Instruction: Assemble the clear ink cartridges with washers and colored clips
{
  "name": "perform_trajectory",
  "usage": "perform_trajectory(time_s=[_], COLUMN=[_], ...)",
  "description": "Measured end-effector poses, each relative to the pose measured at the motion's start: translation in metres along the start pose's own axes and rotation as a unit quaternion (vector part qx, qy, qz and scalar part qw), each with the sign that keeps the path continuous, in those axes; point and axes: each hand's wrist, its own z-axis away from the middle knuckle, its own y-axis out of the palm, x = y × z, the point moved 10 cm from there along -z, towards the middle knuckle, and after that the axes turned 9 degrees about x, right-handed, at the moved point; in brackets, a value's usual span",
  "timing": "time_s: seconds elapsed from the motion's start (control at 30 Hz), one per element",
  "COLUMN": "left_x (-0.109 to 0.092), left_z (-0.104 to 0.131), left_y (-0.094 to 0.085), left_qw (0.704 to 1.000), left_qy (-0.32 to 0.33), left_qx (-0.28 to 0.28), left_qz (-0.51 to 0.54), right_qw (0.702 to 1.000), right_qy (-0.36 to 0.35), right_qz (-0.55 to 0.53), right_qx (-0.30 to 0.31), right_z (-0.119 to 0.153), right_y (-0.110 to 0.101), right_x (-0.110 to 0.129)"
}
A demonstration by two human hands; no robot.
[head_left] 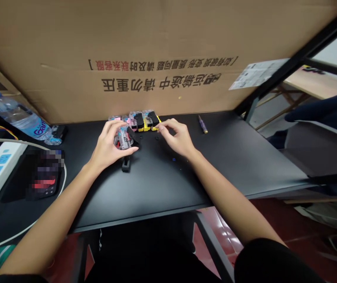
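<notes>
My left hand (107, 143) is closed around a small clear plastic device (124, 137) with red and black parts inside and a black flap on its right side. A black plastic piece (126, 164) lies just below it on the table. My right hand (175, 135) is pinched, thumb against fingertips, beside a row of similar clear devices; whatever sits in the pinch is too small to make out. The nearest of these is a yellow and black device (152, 120), with another yellow-edged device (137, 121) to its left. Pink-tinted devices (116, 118) stand partly behind my left hand.
A screwdriver (203, 124) lies to the right. Tiny bits, one a blue piece (174, 159), are scattered on the black table (144, 196). At left are a water bottle (21, 118), a power strip (0, 169) and a phone (48, 177). A cardboard sheet (162, 35) stands behind.
</notes>
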Motion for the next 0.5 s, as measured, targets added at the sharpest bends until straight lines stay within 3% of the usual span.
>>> perform_trajectory(time_s=[0.2, 0.33, 0.5], left_x=[0.017, 0.012, 0.003], left_z=[0.003, 0.003, 0.001], left_y=[-0.002, -0.002, -0.001], left_qw=[0.998, 0.998, 0.999], left_qy=[-0.054, -0.054, -0.043], left_qx=[0.005, -0.004, -0.003], left_qz=[0.037, 0.044, 0.029], right_qw=[0.999, 0.998, 0.996], right_qy=[0.005, 0.037, 0.046], right_qz=[0.038, 0.050, 0.059], right_qx=[0.007, -0.015, -0.040], right_z=[0.003, 0.006, 0.004], right_y=[-0.016, -0.037, -0.049], right_x=[-0.014, -0.037, -0.044])
